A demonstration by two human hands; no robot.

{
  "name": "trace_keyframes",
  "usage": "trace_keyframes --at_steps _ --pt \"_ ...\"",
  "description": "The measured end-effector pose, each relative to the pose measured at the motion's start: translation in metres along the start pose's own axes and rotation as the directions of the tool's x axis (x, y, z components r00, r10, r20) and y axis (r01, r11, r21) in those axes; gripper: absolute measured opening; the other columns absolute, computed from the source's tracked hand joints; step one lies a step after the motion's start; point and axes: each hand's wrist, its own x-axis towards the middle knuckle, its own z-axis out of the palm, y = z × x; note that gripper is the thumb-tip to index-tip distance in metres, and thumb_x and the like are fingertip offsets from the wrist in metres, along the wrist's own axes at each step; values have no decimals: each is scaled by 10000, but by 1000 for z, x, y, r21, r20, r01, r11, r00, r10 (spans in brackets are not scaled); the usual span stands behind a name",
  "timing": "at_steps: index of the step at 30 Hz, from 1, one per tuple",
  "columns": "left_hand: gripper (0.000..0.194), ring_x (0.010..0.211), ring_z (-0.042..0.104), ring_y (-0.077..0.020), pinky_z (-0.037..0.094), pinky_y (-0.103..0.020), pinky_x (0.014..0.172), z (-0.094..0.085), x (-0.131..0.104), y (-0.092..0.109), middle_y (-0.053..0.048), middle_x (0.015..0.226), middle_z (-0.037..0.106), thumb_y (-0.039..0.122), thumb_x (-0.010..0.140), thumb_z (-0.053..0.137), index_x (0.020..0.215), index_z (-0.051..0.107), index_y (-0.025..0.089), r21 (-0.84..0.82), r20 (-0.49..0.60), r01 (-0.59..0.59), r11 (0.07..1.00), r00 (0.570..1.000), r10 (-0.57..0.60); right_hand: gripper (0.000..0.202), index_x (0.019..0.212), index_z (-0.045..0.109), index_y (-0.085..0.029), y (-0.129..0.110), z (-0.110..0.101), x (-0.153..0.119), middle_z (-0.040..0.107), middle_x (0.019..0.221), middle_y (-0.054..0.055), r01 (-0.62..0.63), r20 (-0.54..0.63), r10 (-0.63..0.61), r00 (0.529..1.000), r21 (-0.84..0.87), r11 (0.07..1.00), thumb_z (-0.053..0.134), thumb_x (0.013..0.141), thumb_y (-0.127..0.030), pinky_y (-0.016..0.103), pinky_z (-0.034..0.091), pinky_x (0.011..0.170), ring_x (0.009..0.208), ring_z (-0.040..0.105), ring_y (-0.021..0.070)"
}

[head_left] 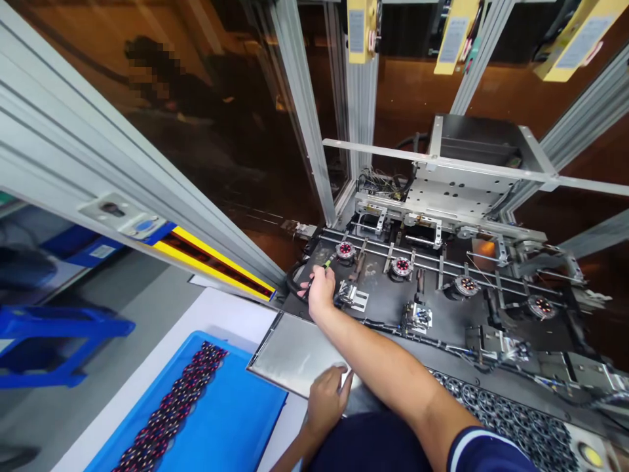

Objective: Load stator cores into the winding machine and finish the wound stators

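A: What step's this?
B: Touch-up, I guess: right hand (322, 288) grips a green stick (327, 264) just beside the leftmost round part (345, 251). Next move needs steady aim.
A: Left hand (327, 401)?
B: Curled by the metal plate (287, 347); can't tell if it's holding anything.

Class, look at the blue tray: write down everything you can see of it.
The blue tray is shallow and straight-sided, with a raised rim; it looks like plastic. It lies on a white surface, its near end cut off by the picture's edge. Dark round parts with red spots overlap in rows along its left side. The left hand is apart from it.
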Motion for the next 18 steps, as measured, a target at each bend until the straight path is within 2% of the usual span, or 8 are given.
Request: trace_keyframes --at_steps 5,14,18 --pt "280 622 697 -183 515 -272 575 0 0 2 -48 652 679 274 982 471 796 657 180 12 11 8 1000 1000 -8 318 1206 591 -151 -4 2 3 650 1085 65 -17 -9 18 1000 25 1000 593 979 -374 327 591 723 855 658 158" --pt "264 625 695 -184 514 -270 574 2 -2 -3 -53 664 679 283 979 476 823 662 180 -2 29 14 1000 999 -14 317 1204 589 -151 -5 2 5 650 1070 61 0 -12 0 1000 48 999 589 981 -376 315 588 704 833 654 151" --pt "262 630 691 -180 518 -271 586 6 -5 -6 -55 670 674 279 983 474 834 663 177 -13 35 22 1000 999 -22 303 1171 596 -145 -11 4 0 651 1011 46 3 43 -4 999 19 1000 574 990 -387 279 573 652 766 641 127"
